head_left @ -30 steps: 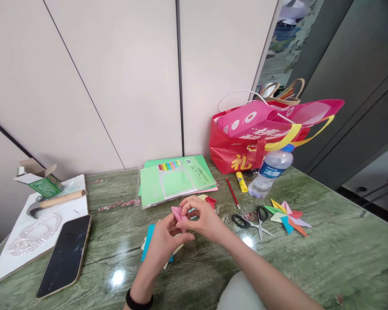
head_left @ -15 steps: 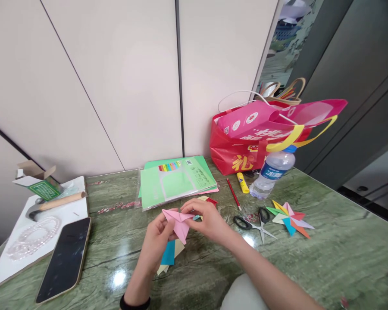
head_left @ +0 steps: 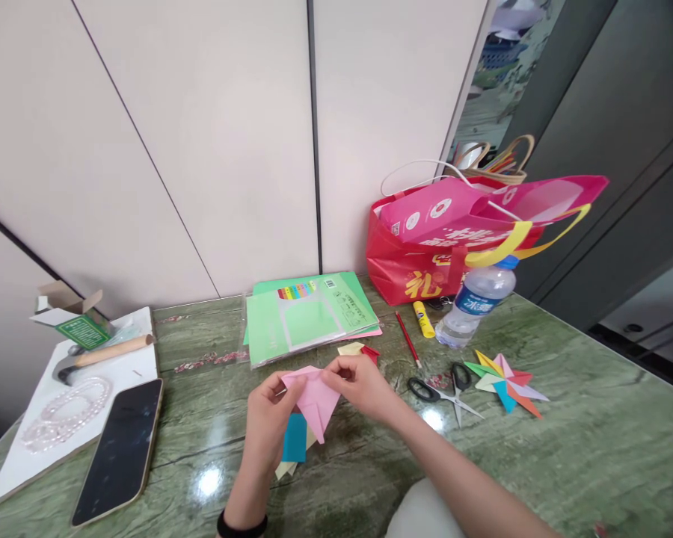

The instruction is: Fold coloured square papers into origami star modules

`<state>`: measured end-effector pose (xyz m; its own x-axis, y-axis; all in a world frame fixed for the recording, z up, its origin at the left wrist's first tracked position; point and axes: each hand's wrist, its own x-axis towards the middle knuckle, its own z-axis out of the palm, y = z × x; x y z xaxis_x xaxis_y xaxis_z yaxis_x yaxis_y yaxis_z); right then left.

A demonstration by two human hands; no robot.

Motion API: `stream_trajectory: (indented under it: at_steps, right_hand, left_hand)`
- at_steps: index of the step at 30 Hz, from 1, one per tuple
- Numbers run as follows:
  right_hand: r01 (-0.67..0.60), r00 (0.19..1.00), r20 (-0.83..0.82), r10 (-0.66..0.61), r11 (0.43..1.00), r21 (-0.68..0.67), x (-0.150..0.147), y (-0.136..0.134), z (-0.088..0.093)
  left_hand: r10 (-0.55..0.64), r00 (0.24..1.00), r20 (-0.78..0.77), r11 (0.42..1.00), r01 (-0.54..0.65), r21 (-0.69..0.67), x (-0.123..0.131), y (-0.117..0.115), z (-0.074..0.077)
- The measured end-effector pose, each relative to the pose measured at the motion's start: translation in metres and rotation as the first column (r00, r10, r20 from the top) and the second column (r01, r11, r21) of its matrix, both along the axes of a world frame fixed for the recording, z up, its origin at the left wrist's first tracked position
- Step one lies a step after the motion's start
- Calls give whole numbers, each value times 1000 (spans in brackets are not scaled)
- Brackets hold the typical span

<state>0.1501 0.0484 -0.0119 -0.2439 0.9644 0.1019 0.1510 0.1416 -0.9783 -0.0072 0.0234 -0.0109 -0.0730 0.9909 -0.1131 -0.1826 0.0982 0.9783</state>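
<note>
Table [head_left: 538, 463] of green stone, wide across the lower view. Forearms in from the bottom edge, converging over its middle, wrists lifted clear of the surface. Left hand [head_left: 269, 418] turned palm inward, fingers curled, pinching the left corner of pink paper [head_left: 317, 396]. Right hand [head_left: 364, 385] arched over from the other side, thumb and forefinger closed on the top edge. Pink paper between both hands, just above the table, folded to a point aimed down. Under it blue paper [head_left: 294, 438] and cream scraps [head_left: 283, 469], partly covered by the left hand. Left fingertips behind the pink sheet, out of sight. Right elbow cut off at the bottom edge; black band [head_left: 241, 525] on the left wrist half cropped. Inner folds of the pink paper too small to read.
</note>
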Motion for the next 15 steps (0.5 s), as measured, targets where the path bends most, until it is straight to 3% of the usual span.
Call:
stream_trajectory:
  at_steps: [3, 8, 12, 15]
  right_hand:
    - [-65, 997, -41, 63, 996, -62, 0, 0, 2]
    - [-256, 929, -310, 203, 956, -142, 2, -3, 13]
    - [-251, 931, -290, 222, 966, -66, 3, -4, 11]
    - [-187, 951, -257, 170, 981, -44, 1, -5, 7]
  left_hand:
    - [44, 999, 1, 999, -44, -8, 0, 1, -1]
    - [115, 993, 9, 993, -115, -19, 0, 2, 2]
    - [108, 994, 19, 994, -107, -25, 1, 1, 4]
    - [49, 999, -12, 999, -50, -18, 2, 0, 5]
